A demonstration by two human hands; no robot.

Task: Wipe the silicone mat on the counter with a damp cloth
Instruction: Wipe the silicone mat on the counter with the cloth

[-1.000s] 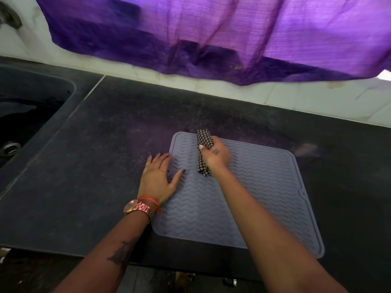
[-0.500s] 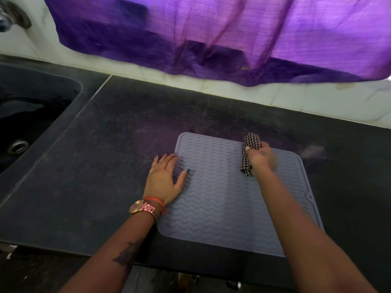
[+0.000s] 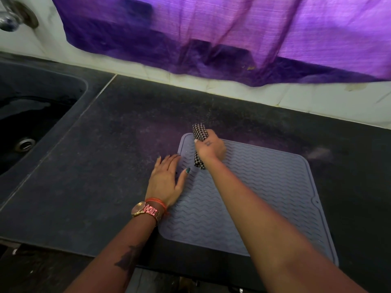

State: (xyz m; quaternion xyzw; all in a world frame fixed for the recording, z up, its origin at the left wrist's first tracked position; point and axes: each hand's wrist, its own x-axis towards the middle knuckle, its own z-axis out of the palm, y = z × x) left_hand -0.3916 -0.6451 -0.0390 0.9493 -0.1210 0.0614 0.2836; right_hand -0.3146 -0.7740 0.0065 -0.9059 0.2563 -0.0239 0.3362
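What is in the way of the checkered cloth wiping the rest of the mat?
Nothing visible sits on the mat's open surface. The right hand grips the checkered cloth at the far left corner. Only the left hand rests on the mat's left edge, pressing it down.

Sink (image 3: 42, 98) at left, purple curtain (image 3: 232, 34) above, tap (image 3: 14, 15).

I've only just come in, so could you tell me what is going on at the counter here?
A person is wiping a grey mat on the dark counter. The right hand grips a rolled checked cloth at the mat's far left corner. The left hand lies flat, fingers straight, pressing the mat's left edge to steady it. A sink sits to the left.
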